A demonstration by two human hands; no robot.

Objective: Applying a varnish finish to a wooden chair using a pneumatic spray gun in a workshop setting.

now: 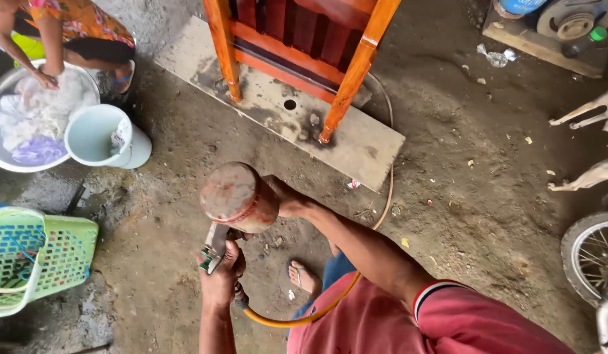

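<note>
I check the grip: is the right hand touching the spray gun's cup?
Touching. The head view shows the right hand cupped against the side of the stained cup, no gap visible.

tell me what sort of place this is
Probably an informal home yard workshop with a dirt floor: a spray gun on a yellow hose, an orange-painted wooden frame standing on a board, and a laundry basin nearby.

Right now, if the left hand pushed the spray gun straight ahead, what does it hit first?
The left hand points the spray gun up-frame; the orange chair leg on the plank looks first, though depth is unclear.
</note>
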